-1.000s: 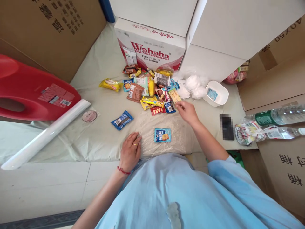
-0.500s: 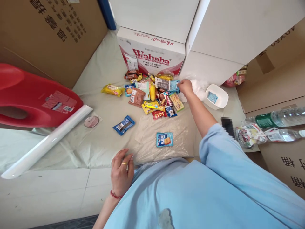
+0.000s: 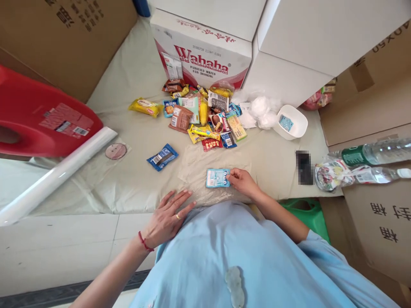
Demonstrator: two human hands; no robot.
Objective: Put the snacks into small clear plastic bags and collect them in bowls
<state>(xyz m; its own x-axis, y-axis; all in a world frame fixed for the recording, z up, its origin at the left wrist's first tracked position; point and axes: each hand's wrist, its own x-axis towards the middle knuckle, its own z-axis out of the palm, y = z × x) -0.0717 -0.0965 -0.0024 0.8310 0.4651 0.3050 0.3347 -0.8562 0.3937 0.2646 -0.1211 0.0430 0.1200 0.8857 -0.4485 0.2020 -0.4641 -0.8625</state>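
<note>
My right hand [image 3: 241,181] pinches the right end of a light blue snack packet [image 3: 215,178] close to the table's front edge. The packet's pale printed side faces up, and I cannot tell whether another packet lies beneath it. My left hand [image 3: 170,216] rests at the front edge, fingers stretched out and holding nothing. A dark blue snack packet [image 3: 162,157] lies farther back on the left. Behind is a heap of mixed snacks, among them a brown packet [image 3: 180,118], a yellow packet [image 3: 203,112] and a red packet [image 3: 212,144].
A Wahaha carton [image 3: 202,55] stands behind the heap. On the right are white plastic bags [image 3: 260,109], a white bowl [image 3: 300,124] with a blue packet inside, and plastic bottles [image 3: 379,151]. A red jug [image 3: 41,115] and a white roll [image 3: 61,175] occupy the left.
My right hand has come from the heap back to the front edge, and a light blue packet is now in its fingers. My left hand has shifted right and spread its fingers.
</note>
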